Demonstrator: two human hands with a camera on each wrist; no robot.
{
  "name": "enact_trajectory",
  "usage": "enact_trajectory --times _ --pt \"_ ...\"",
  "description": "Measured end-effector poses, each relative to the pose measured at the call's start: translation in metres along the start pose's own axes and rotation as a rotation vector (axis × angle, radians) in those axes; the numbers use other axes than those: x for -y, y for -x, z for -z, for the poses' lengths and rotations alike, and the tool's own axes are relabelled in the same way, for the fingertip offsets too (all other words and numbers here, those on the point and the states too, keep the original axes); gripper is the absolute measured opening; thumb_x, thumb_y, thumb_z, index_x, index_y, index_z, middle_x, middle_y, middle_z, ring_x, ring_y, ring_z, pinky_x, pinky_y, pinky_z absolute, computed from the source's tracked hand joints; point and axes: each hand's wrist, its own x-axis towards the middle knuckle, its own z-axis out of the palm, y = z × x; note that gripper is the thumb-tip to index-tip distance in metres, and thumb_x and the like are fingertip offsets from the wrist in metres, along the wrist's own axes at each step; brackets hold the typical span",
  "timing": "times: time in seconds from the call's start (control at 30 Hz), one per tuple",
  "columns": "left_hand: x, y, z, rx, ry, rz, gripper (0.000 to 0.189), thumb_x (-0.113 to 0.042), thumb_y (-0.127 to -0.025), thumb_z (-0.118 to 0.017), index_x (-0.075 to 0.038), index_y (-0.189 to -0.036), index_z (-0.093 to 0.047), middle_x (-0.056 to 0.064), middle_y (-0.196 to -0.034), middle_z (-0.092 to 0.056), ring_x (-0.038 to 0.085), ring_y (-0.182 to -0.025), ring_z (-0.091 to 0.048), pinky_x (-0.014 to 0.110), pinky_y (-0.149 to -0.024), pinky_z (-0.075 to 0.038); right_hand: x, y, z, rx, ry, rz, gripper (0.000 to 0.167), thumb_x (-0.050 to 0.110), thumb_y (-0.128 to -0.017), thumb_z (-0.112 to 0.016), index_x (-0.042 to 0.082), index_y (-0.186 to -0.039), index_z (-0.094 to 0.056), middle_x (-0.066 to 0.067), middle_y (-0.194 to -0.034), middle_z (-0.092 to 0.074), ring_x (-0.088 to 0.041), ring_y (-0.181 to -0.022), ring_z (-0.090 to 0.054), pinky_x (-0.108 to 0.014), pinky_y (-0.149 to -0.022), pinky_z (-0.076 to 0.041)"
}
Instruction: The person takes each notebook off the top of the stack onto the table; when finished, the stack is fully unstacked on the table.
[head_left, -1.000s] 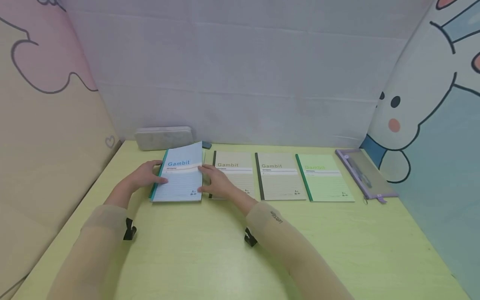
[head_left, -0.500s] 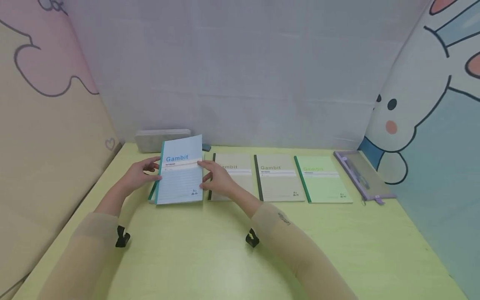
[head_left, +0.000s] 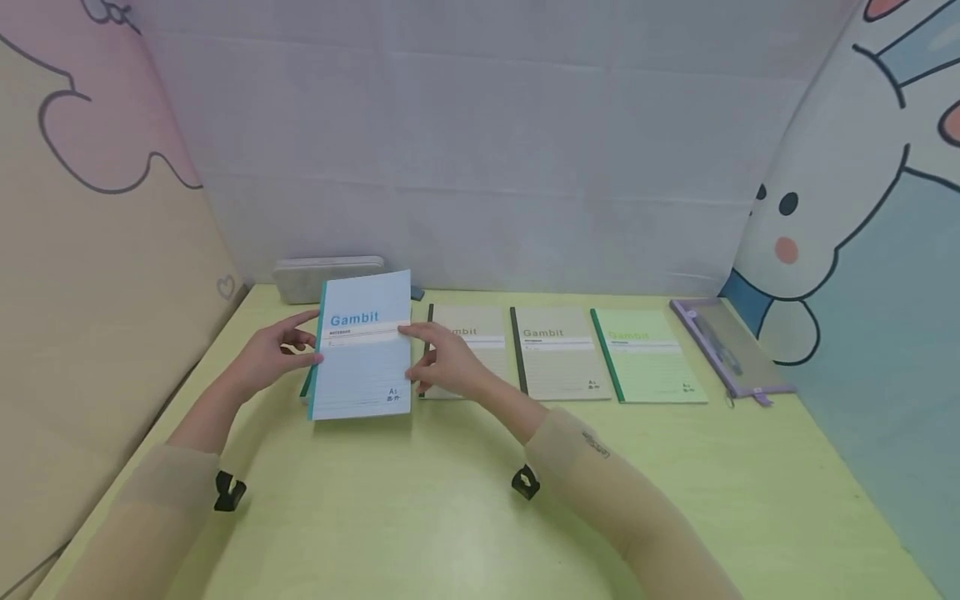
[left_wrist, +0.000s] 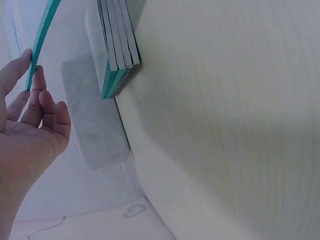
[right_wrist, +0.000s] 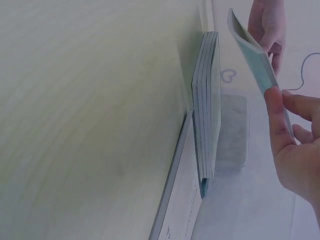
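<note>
A light blue "Gambit" notebook point(head_left: 363, 358) with a teal spine is held up in front of me, slightly tilted. My left hand point(head_left: 262, 358) pinches its spine edge between thumb and fingers. On the opposite edge my right hand point(head_left: 453, 362) pinches it too, thumb on one face and fingers on the other. Below it lies a stack of several notebooks point(left_wrist: 117, 37), with a gap between, as the left wrist view shows. The right wrist view shows the held notebook point(right_wrist: 257, 65) bending a little above that stack. In the head view the notebook hides most of the stack.
Behind stands a grey pencil case point(head_left: 326, 279), with a small dark blue object point(head_left: 417, 293) beside it. To the right lie a beige notebook point(head_left: 480, 367), another beige notebook point(head_left: 562, 367), a green notebook point(head_left: 652, 367) and a purple-edged mesh pouch point(head_left: 757, 358) holding a pen.
Both hands have lifted the blue notebook off the stack and brought it slightly nearer to me. The other notebooks and the pouch have stayed in place.
</note>
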Motion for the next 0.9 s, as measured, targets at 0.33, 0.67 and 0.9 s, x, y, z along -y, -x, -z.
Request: enact_trajectory --times 0.33,0.67,0.9 --pt "-0.009 0.022 0.001 0.024 0.019 -0.052 0.074 -0.035 -0.085 -0.069 -0.029 -0.148 -0.031 0.007 -0.100 -0.065 0.017 -0.088 -0.058 0.024 -0.073 -0.046 0.006 0.026 -0.004 0.009 0.108 0.008 0.065 0.005 -0.083 -0.071 0.020 -0.141 -0.045 -0.003 -0.137 -0.044 -0.014 -0.059 -0.066 -0.025 -0.057 -0.054" --pt "-0.019 0.047 0.004 0.106 -0.012 -0.096 0.083 -0.035 -0.082 -0.073 -0.028 -0.149 -0.025 0.000 -0.093 -0.067 0.015 -0.084 -0.060 0.026 -0.070 -0.048 0.014 0.050 -0.014 0.026 0.074 -0.071 0.065 0.008 -0.079 -0.075 0.026 -0.136 -0.049 0.000 -0.119 -0.052 -0.033 -0.059 -0.065 -0.031 -0.052 -0.052" --pt "-0.020 0.062 0.005 0.135 -0.119 -0.104 0.085 -0.034 -0.080 -0.075 -0.024 -0.150 -0.025 -0.008 -0.087 -0.067 0.014 -0.090 -0.058 0.027 -0.077 -0.047 0.021 0.058 -0.027 0.066 0.095 -0.081 0.057 0.008 -0.081 -0.074 0.022 -0.132 -0.053 0.002 -0.109 -0.055 -0.033 -0.054 -0.062 -0.030 -0.049 -0.051"
